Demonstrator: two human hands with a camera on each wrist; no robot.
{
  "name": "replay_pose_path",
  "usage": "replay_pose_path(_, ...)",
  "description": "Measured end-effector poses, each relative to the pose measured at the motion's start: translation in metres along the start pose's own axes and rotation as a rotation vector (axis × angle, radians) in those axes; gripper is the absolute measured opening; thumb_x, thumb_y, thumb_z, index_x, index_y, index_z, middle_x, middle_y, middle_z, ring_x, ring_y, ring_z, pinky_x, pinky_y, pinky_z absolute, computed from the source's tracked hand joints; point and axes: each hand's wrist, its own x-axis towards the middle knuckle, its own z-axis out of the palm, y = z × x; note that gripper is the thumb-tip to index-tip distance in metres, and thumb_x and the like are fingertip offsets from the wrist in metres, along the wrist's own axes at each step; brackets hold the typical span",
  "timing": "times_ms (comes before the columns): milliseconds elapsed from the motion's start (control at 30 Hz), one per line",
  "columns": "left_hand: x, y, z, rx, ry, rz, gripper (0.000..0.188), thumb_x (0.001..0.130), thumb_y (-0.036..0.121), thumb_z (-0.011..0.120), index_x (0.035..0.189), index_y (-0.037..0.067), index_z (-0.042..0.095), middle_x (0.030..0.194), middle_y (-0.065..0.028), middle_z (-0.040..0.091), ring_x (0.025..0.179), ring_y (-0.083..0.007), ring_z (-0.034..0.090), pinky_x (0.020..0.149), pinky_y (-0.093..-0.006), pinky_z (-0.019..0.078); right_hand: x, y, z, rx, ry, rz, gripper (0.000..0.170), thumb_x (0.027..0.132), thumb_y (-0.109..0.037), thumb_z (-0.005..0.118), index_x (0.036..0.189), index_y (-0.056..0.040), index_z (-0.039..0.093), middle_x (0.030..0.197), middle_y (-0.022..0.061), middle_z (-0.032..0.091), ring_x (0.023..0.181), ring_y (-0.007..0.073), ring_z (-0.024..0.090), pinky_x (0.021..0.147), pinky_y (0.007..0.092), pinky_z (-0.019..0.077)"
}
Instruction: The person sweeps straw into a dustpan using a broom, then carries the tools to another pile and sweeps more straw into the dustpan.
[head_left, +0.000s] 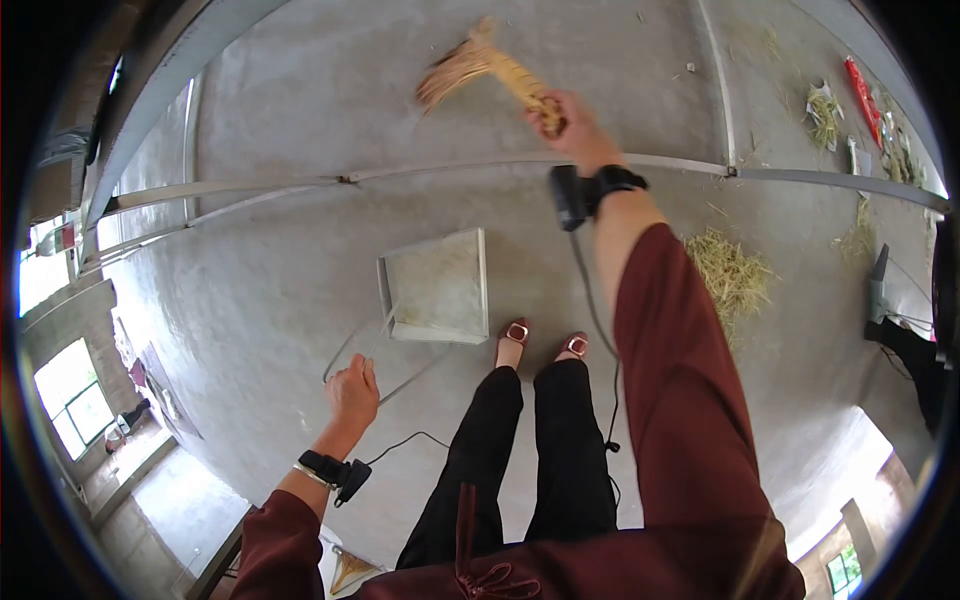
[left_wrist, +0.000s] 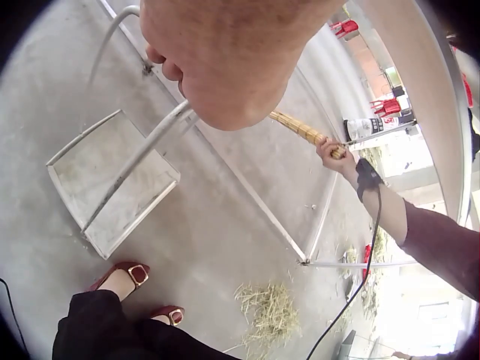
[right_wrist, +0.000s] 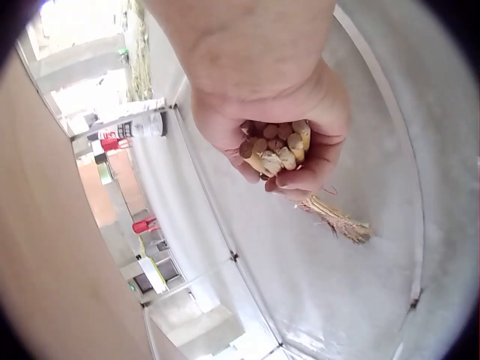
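My right hand [head_left: 568, 125] grips the bundled handle of a straw hand broom [head_left: 515, 78], its bristles fanned out to the upper left over the grey floor. In the right wrist view the fingers of my right hand [right_wrist: 274, 135] wrap the cut stalk ends [right_wrist: 277, 150]. Lower left, my left hand [head_left: 353, 392] is curled round the metal handle of a dustpan [head_left: 435, 285], which rests on the floor in front of my feet. From the left wrist view, the handle [left_wrist: 142, 150] runs from the left hand [left_wrist: 225, 67] down to the pan [left_wrist: 112, 180].
A pile of loose straw [head_left: 728, 275] lies on the floor to the right. Metal strips [head_left: 530, 165] cross the floor beyond the dustpan. A red item [head_left: 864, 100] and more straw [head_left: 824, 115] lie at the upper right. Cables hang from both wrists.
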Motion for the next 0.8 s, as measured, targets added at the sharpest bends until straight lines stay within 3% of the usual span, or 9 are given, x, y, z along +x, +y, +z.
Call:
replay_pose_path(67, -0.004, -0.001, 0.002, -0.013, -0.019, 0.0, 0.021, 0.091, 0.025, 0.045, 0.081, 0.007, 0.049, 0.061, -0.0186, 0.057, 0.062, -0.0409, 0.056, 0.061, -0.0515, 0.0403, -0.031, -0.024, -0.063, 0.162, 0.093, 0.201, 0.02, 0.09, -0.008, 0.049, 0.109, -0.0004, 0.047, 0.096, 0.0177, 0.056, 0.082, 0.0229, 0.058, 0.069, 0.0291, 0.0519)
replay_pose_path(133, -0.002, 0.0, 0.0, 0.002, -0.02, -0.006, 0.021, 0.091, 0.025, 0.045, 0.081, 0.007, 0.049, 0.062, -0.0189, 0.058, 0.063, -0.0404, 0.057, 0.062, -0.0509, 0.0409, -0.048, -0.064, -0.142, 0.916, 0.429, 0.764, 0.021, 0.09, -0.009, 0.049, 0.11, -0.0046, 0.047, 0.095, 0.0181, 0.056, 0.081, 0.0237, 0.058, 0.068, 0.0292, 0.0517)
replay_pose_path(200, -0.003, 0.002, 0.0, 0.004, -0.016, 0.002, 0.021, 0.092, 0.025, 0.045, 0.082, 0.007, 0.049, 0.062, -0.019, 0.058, 0.064, -0.0402, 0.057, 0.062, -0.0508, 0.0412, -0.094, -0.111, -0.156, 0.457, 0.651, 0.547, 0.022, 0.088, -0.011, 0.052, 0.108, -0.0054, 0.048, 0.089, 0.0162, 0.057, 0.073, 0.023, 0.059, 0.058, 0.0284, 0.0519)
replay_pose_path(300, -0.004, 0.012, -0.005, 0.007, -0.028, 0.004, 0.022, 0.092, 0.026, 0.044, 0.082, 0.007, 0.05, 0.063, -0.0193, 0.059, 0.064, -0.04, 0.058, 0.063, -0.0507, 0.0416, -0.124, -0.152, -0.198, 0.425, 0.757, 0.804, 0.023, 0.085, -0.012, 0.052, 0.108, -0.0071, 0.049, 0.085, 0.0133, 0.057, 0.065, 0.022, 0.059, 0.048, 0.0296, 0.0497)
replay_pose_path(367, -0.005, 0.016, -0.008, 0.008, -0.039, 0.002, 0.022, 0.092, 0.026, 0.044, 0.083, 0.007, 0.05, 0.064, -0.0195, 0.059, 0.064, -0.04, 0.058, 0.063, -0.0508, 0.0418, -0.139, -0.187, -0.163, 0.025, 0.896, 0.702, 0.027, 0.085, -0.009, 0.051, 0.112, -0.008, 0.047, 0.086, 0.0103, 0.056, 0.062, 0.0206, 0.058, 0.046, 0.0305, 0.0479)
replay_pose_path(467, -0.006, 0.022, -0.007, 0.008, -0.043, 0.026, 0.022, 0.092, 0.026, 0.044, 0.083, 0.006, 0.05, 0.064, -0.0195, 0.059, 0.065, -0.0404, 0.058, 0.062, -0.0515, 0.0417, -0.144, -0.206, -0.1, 0.042, 0.964, 0.54, 0.033, 0.085, -0.009, 0.051, 0.118, -0.0107, 0.045, 0.086, 0.0075, 0.055, 0.064, 0.0194, 0.058, 0.045, 0.0307, 0.047)
replay_pose_path(600, -0.009, 0.033, -0.01, 0.026, -0.028, 0.021, 0.023, 0.092, 0.026, 0.043, 0.083, 0.006, 0.05, 0.064, -0.0198, 0.059, 0.065, -0.0413, 0.057, 0.062, -0.0519, 0.0415, -0.13, -0.193, -0.018, 0.474, 0.854, 0.608, 0.036, 0.084, -0.009, 0.053, 0.119, -0.0133, 0.043, 0.088, 0.0066, 0.056, 0.067, 0.0191, 0.058, 0.046, 0.03, 0.0475)
replay_pose_path(667, -0.008, 0.035, -0.01, 0.048, -0.024, 0.02, 0.023, 0.092, 0.025, 0.043, 0.083, 0.006, 0.05, 0.065, -0.0199, 0.059, 0.065, -0.0415, 0.057, 0.063, -0.0521, 0.0413, -0.112, -0.153, -0.007, 0.769, 0.58, 0.636, 0.029, 0.084, -0.01, 0.054, 0.111, -0.0109, 0.046, 0.089, 0.0074, 0.056, 0.067, 0.0197, 0.058, 0.047, 0.0301, 0.048)
replay_pose_path(800, -0.011, 0.032, 0.001, 0.044, -0.007, 0.032, 0.023, 0.092, 0.025, 0.043, 0.082, 0.005, 0.05, 0.066, -0.0203, 0.058, 0.067, -0.0419, 0.057, 0.062, -0.0525, 0.0406, -0.083, -0.105, 0.002, 0.862, 0.538, 0.776, 0.023, 0.083, -0.011, 0.055, 0.104, -0.0072, 0.048, 0.086, 0.0102, 0.057, 0.066, 0.021, 0.058, 0.048, 0.029, 0.0488)
